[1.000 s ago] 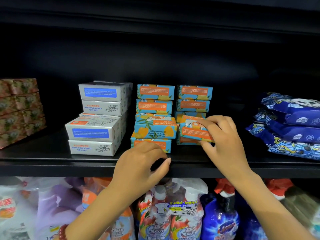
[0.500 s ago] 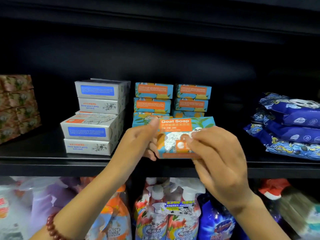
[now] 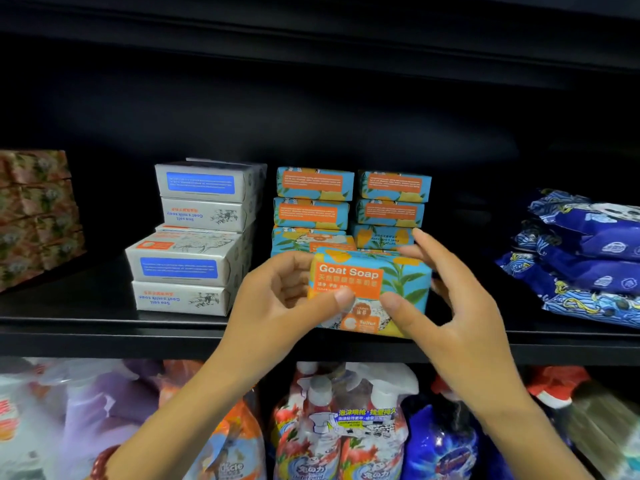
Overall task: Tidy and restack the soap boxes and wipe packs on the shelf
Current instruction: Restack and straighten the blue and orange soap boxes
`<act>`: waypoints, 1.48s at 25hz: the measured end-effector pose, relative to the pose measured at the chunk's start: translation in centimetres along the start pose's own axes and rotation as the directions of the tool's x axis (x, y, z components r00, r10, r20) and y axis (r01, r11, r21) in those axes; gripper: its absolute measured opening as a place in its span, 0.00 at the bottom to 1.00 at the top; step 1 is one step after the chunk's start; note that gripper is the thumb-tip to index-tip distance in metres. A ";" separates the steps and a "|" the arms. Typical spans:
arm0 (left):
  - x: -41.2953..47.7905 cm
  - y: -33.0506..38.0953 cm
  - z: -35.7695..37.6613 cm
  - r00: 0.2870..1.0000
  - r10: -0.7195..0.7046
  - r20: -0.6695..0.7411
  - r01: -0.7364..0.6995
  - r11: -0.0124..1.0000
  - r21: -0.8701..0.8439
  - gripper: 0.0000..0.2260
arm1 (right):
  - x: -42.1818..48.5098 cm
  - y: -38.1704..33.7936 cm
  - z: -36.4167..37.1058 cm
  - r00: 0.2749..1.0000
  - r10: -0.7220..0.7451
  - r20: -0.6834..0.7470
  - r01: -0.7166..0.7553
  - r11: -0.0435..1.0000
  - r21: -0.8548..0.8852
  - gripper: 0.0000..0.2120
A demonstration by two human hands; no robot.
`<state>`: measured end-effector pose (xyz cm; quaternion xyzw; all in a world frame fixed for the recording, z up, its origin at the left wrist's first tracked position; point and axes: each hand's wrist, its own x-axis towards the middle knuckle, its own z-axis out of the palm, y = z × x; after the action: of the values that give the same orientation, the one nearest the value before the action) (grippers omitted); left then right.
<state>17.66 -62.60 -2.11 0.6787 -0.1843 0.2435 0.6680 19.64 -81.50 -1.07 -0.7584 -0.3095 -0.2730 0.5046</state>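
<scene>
Holding a blue-and-orange cardboard Goat Soap box in both hands, just in front of and slightly above the front lip of the black metal shelf. Gripping its left end with the left hand, thumb curled onto the printed face, other fingers curled at the left edge. Gripping its right end with the right hand, thumb pressed on the face near the lower middle, fingers reaching over the top and behind. Showing the large printed face to the camera, lettering upright and readable, long axis running left to right, right end dipping slightly. Sitting close in front of two stacks of matching blue-and-orange soap boxes on the shelf; cannot tell whether touching them. Flanked on the left by stacked grey-white soap boxes with blue labels, and on the right, well apart, by a pile of dark blue soft wipe packs. Further left, brownish floral-wrapped packs. Below the shelf, plastic spray bottles.
</scene>
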 end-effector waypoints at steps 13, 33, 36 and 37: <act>0.6 1.6 0.2 0.984 0.032 0.176 -0.019 0.997 -0.074 0.29 | -0.2 0.0 -0.3 0.815 -0.579 0.011 0.570 0.799 -0.190 0.12; -0.6 0.9 0.2 0.916 0.340 0.213 -0.394 0.864 0.313 0.33 | -0.8 0.3 -0.8 0.969 -0.228 -0.092 0.225 0.974 -0.037 0.21; -1.2 1.5 0.2 0.971 0.163 0.174 -0.185 0.975 0.119 0.30 | -1.0 0.8 -0.3 0.876 -0.458 -0.151 0.437 0.886 -0.154 0.20; -1.3 1.6 0.3 0.978 0.137 0.156 -0.153 0.984 0.090 0.28 | -1.0 0.9 -0.1 0.859 -0.485 -0.160 0.463 0.872 -0.157 0.19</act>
<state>15.72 -63.05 -1.57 0.7128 -0.2702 0.2491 0.5973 19.64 -82.03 -2.30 -0.6556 -0.4199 -0.4788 0.4058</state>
